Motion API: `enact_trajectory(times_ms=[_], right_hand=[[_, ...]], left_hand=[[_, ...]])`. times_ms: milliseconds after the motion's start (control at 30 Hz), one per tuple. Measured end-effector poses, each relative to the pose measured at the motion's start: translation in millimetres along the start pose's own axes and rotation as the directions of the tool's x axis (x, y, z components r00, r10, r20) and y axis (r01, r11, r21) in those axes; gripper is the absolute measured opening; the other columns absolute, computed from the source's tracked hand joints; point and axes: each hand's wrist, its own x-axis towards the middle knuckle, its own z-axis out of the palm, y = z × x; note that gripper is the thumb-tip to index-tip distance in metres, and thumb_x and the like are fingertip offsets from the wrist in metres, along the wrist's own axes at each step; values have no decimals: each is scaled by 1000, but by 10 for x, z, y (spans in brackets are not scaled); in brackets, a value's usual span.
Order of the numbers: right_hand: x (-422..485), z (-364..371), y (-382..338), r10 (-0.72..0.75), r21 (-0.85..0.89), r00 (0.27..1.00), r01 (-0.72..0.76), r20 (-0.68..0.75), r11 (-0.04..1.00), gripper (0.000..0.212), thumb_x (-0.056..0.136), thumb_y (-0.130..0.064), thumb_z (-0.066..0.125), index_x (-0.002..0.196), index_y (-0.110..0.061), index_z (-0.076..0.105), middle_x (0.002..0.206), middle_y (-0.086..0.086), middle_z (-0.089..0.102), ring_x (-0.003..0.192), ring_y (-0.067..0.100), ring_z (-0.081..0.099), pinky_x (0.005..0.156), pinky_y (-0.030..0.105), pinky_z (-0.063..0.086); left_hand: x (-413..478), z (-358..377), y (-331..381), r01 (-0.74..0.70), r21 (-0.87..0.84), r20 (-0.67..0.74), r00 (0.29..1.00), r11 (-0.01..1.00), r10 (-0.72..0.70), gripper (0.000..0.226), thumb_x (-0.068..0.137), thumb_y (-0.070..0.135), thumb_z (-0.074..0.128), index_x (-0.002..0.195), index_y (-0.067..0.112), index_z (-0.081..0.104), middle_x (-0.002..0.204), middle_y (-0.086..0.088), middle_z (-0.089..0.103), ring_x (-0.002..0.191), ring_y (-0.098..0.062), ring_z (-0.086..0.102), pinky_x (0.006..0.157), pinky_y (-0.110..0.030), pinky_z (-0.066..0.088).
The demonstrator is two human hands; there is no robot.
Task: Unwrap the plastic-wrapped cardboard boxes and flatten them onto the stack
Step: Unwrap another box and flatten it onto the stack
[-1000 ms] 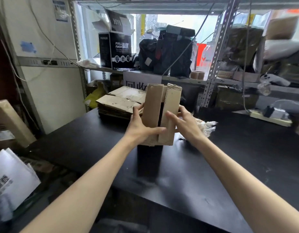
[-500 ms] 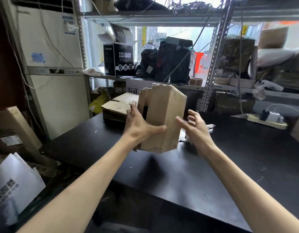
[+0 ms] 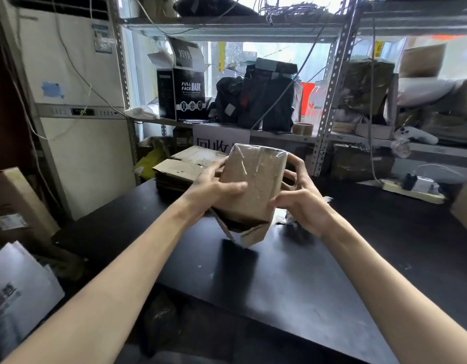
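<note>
A small brown cardboard box (image 3: 253,185) with shiny plastic film over its upper end is held up above the black table (image 3: 292,279). Its lower flaps hang open toward me. My left hand (image 3: 214,190) grips the box's left side, thumb across the front face. My right hand (image 3: 298,200) curls around the right side, fingers reaching behind it. A stack of flattened cardboard (image 3: 185,166) lies on the table's far left corner, just behind the box.
Crumpled plastic wrap (image 3: 287,219) lies on the table under my right hand. Metal shelving (image 3: 329,101) with bags, a black mask box (image 3: 183,95) and a tape roll stands behind. A power strip (image 3: 411,190) sits far right; boxes and a white air conditioner stand left.
The box has been turned over so its film-covered end points up and its open flaps hang down. My right hand, open and off the box half a second ago, now grips its right side.
</note>
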Motion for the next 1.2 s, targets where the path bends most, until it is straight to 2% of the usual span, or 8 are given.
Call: enact_trajectory(times_ms=[100, 200, 433, 633, 800, 933, 1100, 1200], right_hand=[[16, 28, 25, -62, -12, 996, 61, -57, 998, 69, 60, 15, 68, 114, -24, 50, 104, 3, 63, 95, 20, 64, 76, 40, 54], [38, 30, 67, -181, -196, 979, 161, -93, 967, 53, 65, 24, 70, 106, -4, 50, 92, 3, 60, 78, 8, 62, 66, 26, 51], [-52, -59, 550, -140, -585, 990, 98, -28, 805, 62, 57, 2, 69, 112, -25, 63, 114, -3, 65, 118, 18, 59, 90, 25, 50], [1, -99, 578, -204, -471, 976, 144, -79, 870, 49, 61, -1, 89, 98, -25, 70, 116, 3, 66, 119, 5, 58, 105, 33, 46], [112, -98, 622, -212, -258, 959, 159, -189, 953, 53, 59, 14, 84, 93, -25, 73, 120, -3, 64, 122, 16, 60, 97, 30, 50], [137, -37, 650, -204, -339, 971, 151, -128, 929, 50, 62, 7, 85, 96, -27, 71, 116, -3, 67, 109, 15, 65, 79, 15, 50], [73, 30, 641, -391, -741, 920, 271, 12, 614, 66, 62, -39, 92, 120, -23, 66, 123, -5, 57, 112, 9, 58, 87, 22, 51], [109, 87, 576, -371, -861, 927, 224, 45, 456, 66, 64, -38, 89, 124, -30, 64, 119, -11, 62, 106, 17, 59, 82, 39, 51]], left_hand=[[-10, -28, -110, -102, 70, -48, 993, 992, 106, 75, 78, 1, 81, 138, 31, 48, 127, 4, 56, 112, -18, 63, 68, -18, 56], [15, -24, -197, -181, 97, -62, 980, 979, 187, 68, 71, 5, 86, 122, 34, 51, 130, 2, 53, 119, -21, 58, 77, -18, 52], [66, 39, -594, -140, 293, -34, 987, 946, 156, 69, 46, 46, 90, 108, 39, 61, 134, -6, 42, 123, -18, 57, 105, -32, 51], [147, 13, -754, -239, 312, -62, 961, 920, 270, 62, 63, -5, 90, 108, 29, 64, 131, -5, 46, 116, -9, 59, 95, -16, 51], [232, -50, -617, -345, 326, -48, 924, 880, 380, 85, 55, 4, 97, 129, 24, 59, 134, 0, 46, 112, 17, 52, 93, -6, 44], [304, -126, -667, -325, 469, 1, 930, 821, 367, 74, 52, 30, 98, 116, 44, 64, 144, 3, 42, 136, -8, 43, 116, -37, 39], [333, -24, -763, -328, 500, 3, 926, 801, 377, 80, 56, 40, 95, 128, 38, 62, 148, 8, 43, 142, -16, 37, 119, -45, 34], [353, 26, -768, -299, 501, -16, 935, 812, 354, 98, 56, 33, 96, 142, 30, 49, 150, 8, 40, 143, -13, 36, 120, -40, 32]])
